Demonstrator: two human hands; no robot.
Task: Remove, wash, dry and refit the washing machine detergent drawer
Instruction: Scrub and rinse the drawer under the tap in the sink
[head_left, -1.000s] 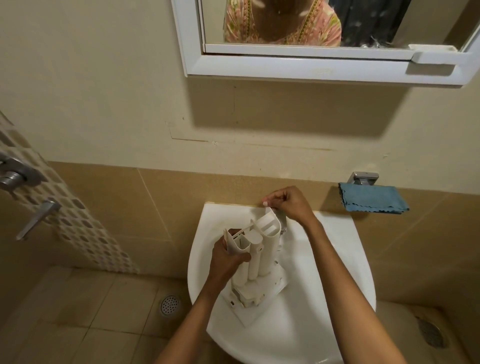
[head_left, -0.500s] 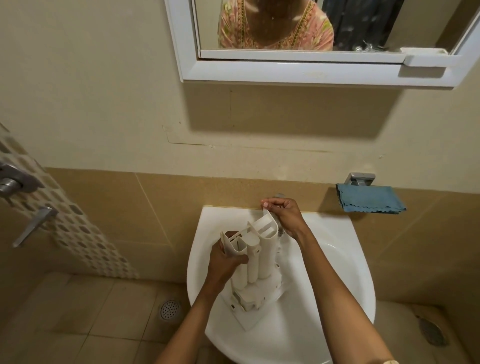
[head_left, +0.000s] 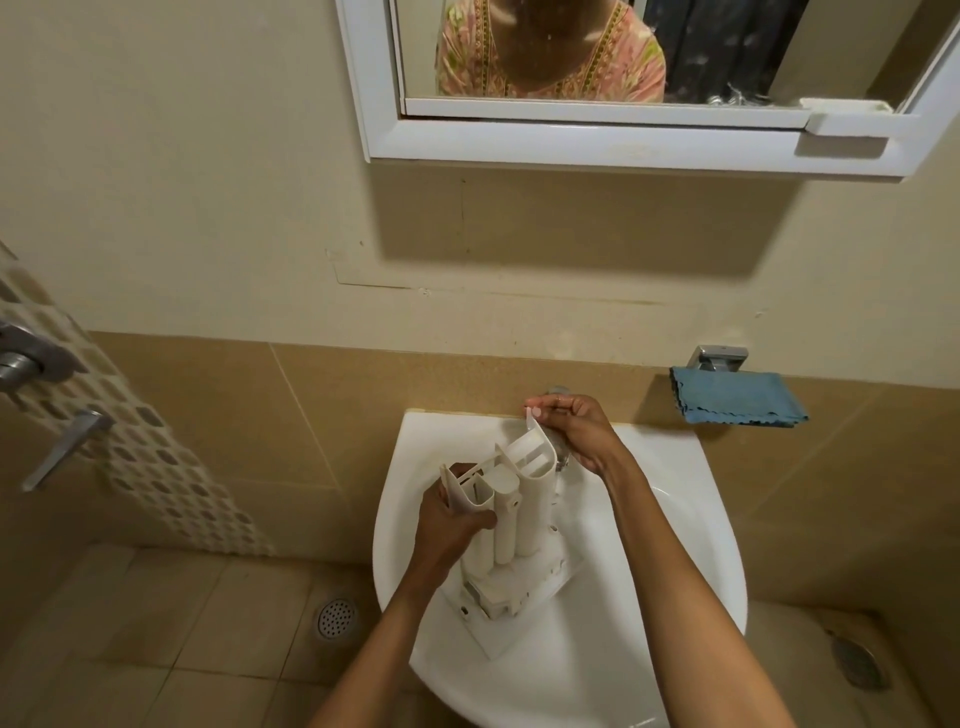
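The white detergent drawer (head_left: 511, 525) stands on end in the white sink (head_left: 675, 545), its front panel down in the basin and its open compartments facing me. My left hand (head_left: 449, 525) grips its left side wall. My right hand (head_left: 571, 428) is at the sink's back edge, its fingers closed around the tap (head_left: 560, 389), which it mostly hides. No water stream is visible.
A blue cloth (head_left: 737, 397) hangs on a metal holder right of the sink. A white-framed mirror (head_left: 613, 67) is on the wall above. Shower fittings (head_left: 31, 364) stick out at the left. Floor drains (head_left: 336, 618) lie on the tiles below.
My right hand has shifted slightly lower at the tap. The drawer and my left hand stay where they were; the view has tilted a little.
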